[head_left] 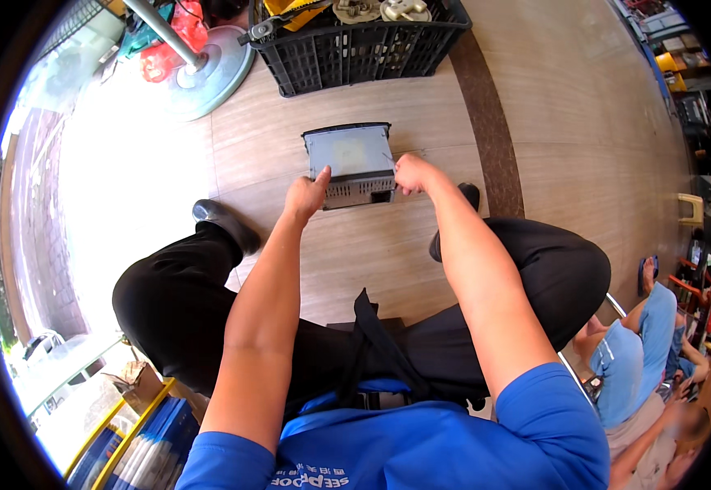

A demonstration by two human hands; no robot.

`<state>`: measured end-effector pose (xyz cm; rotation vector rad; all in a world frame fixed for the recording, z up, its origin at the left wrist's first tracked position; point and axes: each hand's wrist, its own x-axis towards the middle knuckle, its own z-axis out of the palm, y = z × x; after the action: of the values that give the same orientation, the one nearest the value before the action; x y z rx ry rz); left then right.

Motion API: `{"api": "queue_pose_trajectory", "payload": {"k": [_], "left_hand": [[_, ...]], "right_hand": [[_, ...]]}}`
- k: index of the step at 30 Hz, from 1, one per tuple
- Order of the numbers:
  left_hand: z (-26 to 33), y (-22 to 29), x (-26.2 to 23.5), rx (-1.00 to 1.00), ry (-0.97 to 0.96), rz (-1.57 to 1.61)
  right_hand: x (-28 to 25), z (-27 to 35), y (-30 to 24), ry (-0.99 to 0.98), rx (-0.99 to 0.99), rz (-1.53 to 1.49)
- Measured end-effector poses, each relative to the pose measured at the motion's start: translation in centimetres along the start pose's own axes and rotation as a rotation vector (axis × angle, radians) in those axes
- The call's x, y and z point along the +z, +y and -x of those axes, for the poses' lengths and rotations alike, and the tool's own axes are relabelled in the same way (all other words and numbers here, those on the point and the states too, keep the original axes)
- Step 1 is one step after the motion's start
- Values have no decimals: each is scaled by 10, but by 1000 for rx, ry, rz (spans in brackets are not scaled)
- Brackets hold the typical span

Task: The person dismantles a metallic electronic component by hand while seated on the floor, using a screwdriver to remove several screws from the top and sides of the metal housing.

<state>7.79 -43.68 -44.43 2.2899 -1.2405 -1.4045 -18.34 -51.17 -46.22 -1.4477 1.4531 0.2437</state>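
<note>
A grey metal-cased electronic unit (347, 151) with a dark front edge and a pale label on top is in front of me, between my feet. Its near side has rows of vent holes and a dark rectangular opening. My left hand (308, 194) grips the unit's near left corner, thumb on the top and fingers down its side. At the near right corner, my right hand (413, 174) is closed, its fingers bunched against the side. A thin dark line shows by those fingertips, too small to name.
Beyond the unit stands a black plastic crate (355, 65) filled with parts. A round stand base (208, 77) with a pole is at the far left, beside red bags (184, 33). At lower right another person (633, 359) sits near crowded shelves. Yellow-edged shelving (131, 437) is at lower left.
</note>
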Motion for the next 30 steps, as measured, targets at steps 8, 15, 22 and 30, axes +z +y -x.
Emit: {"api": "queue_pose_trajectory", "payload": {"k": [8,15,22,30], "left_hand": [[-20,39,-20,183,78,-113],[-38,35,-11,194,132,19],[-46,35,4,228,131,165],[-48,18,5,310,135,244]], "right_hand": [[-27,0,-15,150,-74,234],[-22,-11,-18,453,-94,218],[-22,-5,2,619,-87,53],[-103,99,-61,430,-88,521]]}}
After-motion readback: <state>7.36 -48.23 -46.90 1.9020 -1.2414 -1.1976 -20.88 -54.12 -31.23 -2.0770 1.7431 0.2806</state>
